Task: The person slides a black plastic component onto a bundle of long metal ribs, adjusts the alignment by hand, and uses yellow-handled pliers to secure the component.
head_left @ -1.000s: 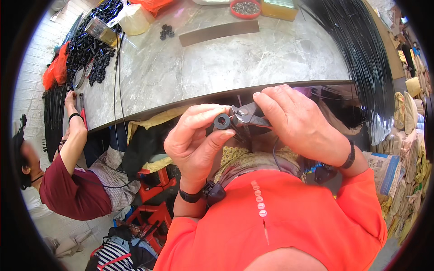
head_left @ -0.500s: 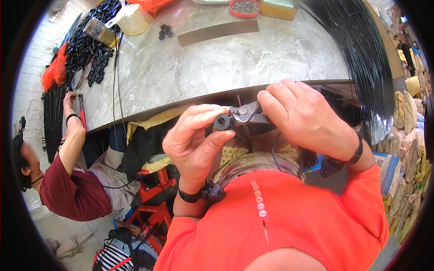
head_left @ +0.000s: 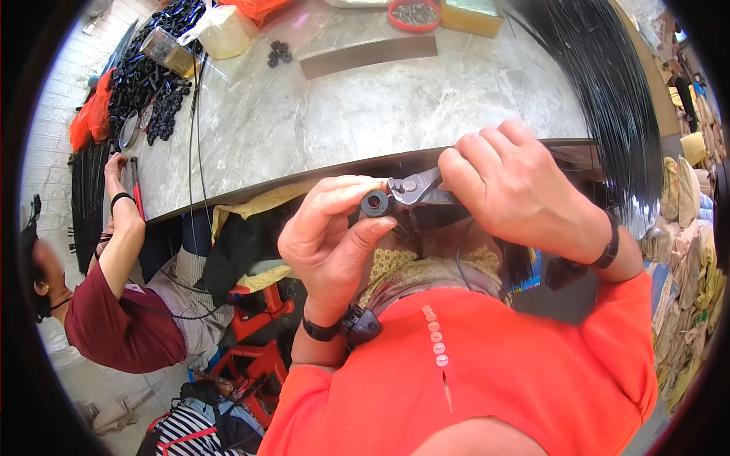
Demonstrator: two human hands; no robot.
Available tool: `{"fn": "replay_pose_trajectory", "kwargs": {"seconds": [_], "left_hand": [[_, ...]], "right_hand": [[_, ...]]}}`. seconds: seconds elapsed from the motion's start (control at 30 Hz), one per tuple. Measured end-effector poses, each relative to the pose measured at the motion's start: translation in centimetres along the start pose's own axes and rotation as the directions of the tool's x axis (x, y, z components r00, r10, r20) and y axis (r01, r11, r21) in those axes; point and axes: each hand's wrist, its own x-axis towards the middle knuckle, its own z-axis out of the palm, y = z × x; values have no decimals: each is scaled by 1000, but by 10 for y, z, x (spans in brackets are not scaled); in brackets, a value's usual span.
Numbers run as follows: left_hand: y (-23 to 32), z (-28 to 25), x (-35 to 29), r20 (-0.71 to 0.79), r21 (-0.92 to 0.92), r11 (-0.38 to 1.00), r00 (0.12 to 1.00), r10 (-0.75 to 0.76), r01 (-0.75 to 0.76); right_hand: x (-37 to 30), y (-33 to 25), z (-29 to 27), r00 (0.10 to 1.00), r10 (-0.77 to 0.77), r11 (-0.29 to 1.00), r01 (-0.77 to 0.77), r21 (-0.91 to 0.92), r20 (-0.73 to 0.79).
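My left hand (head_left: 328,232) pinches a short black tubular part (head_left: 375,203) between thumb and fingers, its round open end showing. Wrapped round the handles of a pair of pliers (head_left: 413,188) is my right hand (head_left: 506,182). The jaws of the pliers meet the side of the tubular part, close to my left fingertips. Whether a small piece sits in the jaws cannot be made out. Both hands are in front of the table's near edge, above my lap. A thin black cable (head_left: 461,254) hangs below the pliers.
The grey marbled table (head_left: 365,106) bears a flat strip (head_left: 370,57), a red dish of small metal pieces (head_left: 414,14), a black parts heap (head_left: 148,83) and long black cables (head_left: 601,83). At the left sits another person (head_left: 125,319), beside red stools (head_left: 255,372).
My right hand has shifted slightly up and to the right on the handles, its fingers a little blurred. The left hand and tubular part have barely moved.
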Motion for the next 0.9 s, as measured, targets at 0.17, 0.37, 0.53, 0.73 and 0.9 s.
{"fn": "replay_pose_trajectory", "kwargs": {"seconds": [0.17, 0.37, 0.53, 0.73, 0.9], "left_hand": [[1, 0, 0, 10, 84, 996, 1000, 1, -2], [0, 8, 2, -7, 95, 995, 1000, 22, -22], [-1, 7, -1, -40, 25, 1000, 999, -14, 15], [-7, -3, 5, -30, -53, 997, 998, -51, 49], [-9, -6, 4, -51, -60, 989, 989, -137, 133]], "right_hand": [[-6, -2, 16, 997, 61, 995, -56, 83, -55], [-12, 1, 26, 990, 85, 989, -71, 129, -109], [-20, 12, 42, 980, 175, 959, -147, 244, -97], [-53, 61, 85, 823, 564, 820, -552, 152, -58], [-62, 111, 121, 744, 663, 724, -665, -183, -83]]}}
